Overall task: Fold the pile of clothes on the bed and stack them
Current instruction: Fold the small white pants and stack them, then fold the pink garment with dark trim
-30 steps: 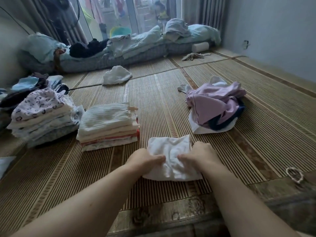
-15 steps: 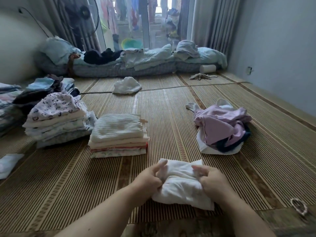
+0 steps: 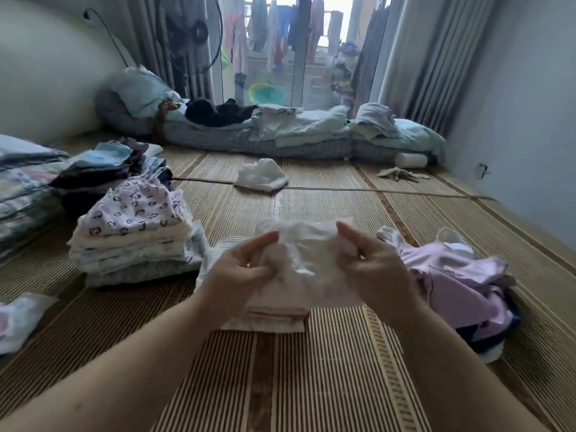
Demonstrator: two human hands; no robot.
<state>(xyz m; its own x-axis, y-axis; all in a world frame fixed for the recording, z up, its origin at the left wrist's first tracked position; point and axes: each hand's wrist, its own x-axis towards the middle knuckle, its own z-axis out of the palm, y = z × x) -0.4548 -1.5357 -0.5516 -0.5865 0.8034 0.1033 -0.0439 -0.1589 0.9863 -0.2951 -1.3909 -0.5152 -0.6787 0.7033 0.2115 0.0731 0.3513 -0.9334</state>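
A small folded white garment (image 3: 307, 260) hangs between both hands, lifted over a stack of folded pale clothes (image 3: 268, 319) that it mostly hides. My left hand (image 3: 240, 269) pinches its left side and my right hand (image 3: 367, 263) pinches its right side. To the right lies an unfolded heap of pink, white and dark clothes (image 3: 458, 282). A second folded stack with a heart-print piece on top (image 3: 134, 232) stands to the left.
Woven straw mats (image 3: 311, 369) cover the floor. More folded piles (image 3: 37, 182) sit far left, a loose white garment (image 3: 261, 176) lies ahead, and a small pale cloth (image 3: 18, 316) at the left edge. Bedding (image 3: 280, 132) lines the window; a wall runs along the right.
Both hands lifted the white garment off the mat and carried it forward and left, over the near folded stack. The camera tilted up and moved closer.
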